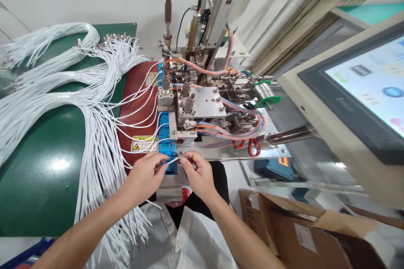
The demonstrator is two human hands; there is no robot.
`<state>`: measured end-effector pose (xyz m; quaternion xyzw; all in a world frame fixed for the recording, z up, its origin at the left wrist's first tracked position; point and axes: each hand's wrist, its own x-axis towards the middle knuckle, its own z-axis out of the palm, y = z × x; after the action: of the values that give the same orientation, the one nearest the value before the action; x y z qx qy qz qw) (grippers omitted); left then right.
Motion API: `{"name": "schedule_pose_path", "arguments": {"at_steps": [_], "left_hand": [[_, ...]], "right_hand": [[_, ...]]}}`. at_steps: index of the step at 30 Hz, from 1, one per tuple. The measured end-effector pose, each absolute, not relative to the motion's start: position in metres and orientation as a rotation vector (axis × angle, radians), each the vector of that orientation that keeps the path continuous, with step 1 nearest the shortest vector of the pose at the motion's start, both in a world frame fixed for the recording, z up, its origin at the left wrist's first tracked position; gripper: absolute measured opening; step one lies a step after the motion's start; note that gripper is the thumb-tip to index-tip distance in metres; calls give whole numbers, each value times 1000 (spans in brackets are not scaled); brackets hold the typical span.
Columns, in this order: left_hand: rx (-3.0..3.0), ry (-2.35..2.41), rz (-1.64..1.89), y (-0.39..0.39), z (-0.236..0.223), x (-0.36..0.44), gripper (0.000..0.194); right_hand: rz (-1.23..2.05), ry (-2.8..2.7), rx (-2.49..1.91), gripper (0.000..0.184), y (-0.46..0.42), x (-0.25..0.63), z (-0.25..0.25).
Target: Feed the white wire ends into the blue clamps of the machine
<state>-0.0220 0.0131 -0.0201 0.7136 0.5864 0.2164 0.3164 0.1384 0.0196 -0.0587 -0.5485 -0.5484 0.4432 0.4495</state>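
Between my two hands runs the end of a white cable (pixel 172 161). My left hand (pixel 145 178) pinches it from the left, thumb and forefinger closed. At its tip, the fingers of my right hand (pixel 199 175) are closed; a small reddish spot shows there, too small to name. Both hands are at the near end of a row of blue cable holders (pixel 166 149) on the machine. Several other white cables run from the holders across a red-brown surface (pixel 134 86) to a large bundle of white cables (pixel 94 143) on the left.
The bundle lies on a green table (pixel 47 193). Behind my hands stands a metal machine (pixel 205 103) with hoses and a solder-like wire spool (pixel 265 94). A touch screen (pixel 372 84) juts in at right. Cardboard boxes (pixel 284 227) stand below. A warning label (pixel 144 144) sits beside the holders.
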Motion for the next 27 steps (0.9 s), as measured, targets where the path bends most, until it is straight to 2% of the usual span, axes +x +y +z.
{"name": "schedule_pose_path", "arguments": {"at_steps": [4, 7, 12, 16, 27], "left_hand": [[1885, 1572, 806, 14, -15, -12, 16], [1889, 1495, 815, 18, -13, -9, 20], [1796, 1472, 881, 21, -18, -9, 10], [1773, 1502, 960, 18, -21, -10, 11], [1747, 1564, 738, 13, -17, -16, 13]], "right_hand": [[988, -1490, -1301, 11, 16, 136, -47], [981, -1516, -1257, 13, 14, 135, -43], [1019, -1503, -1242, 13, 12, 136, -44], [1080, -1460, -1248, 10, 11, 137, -47], [1129, -1385, -1261, 10, 10, 139, -50]]}}
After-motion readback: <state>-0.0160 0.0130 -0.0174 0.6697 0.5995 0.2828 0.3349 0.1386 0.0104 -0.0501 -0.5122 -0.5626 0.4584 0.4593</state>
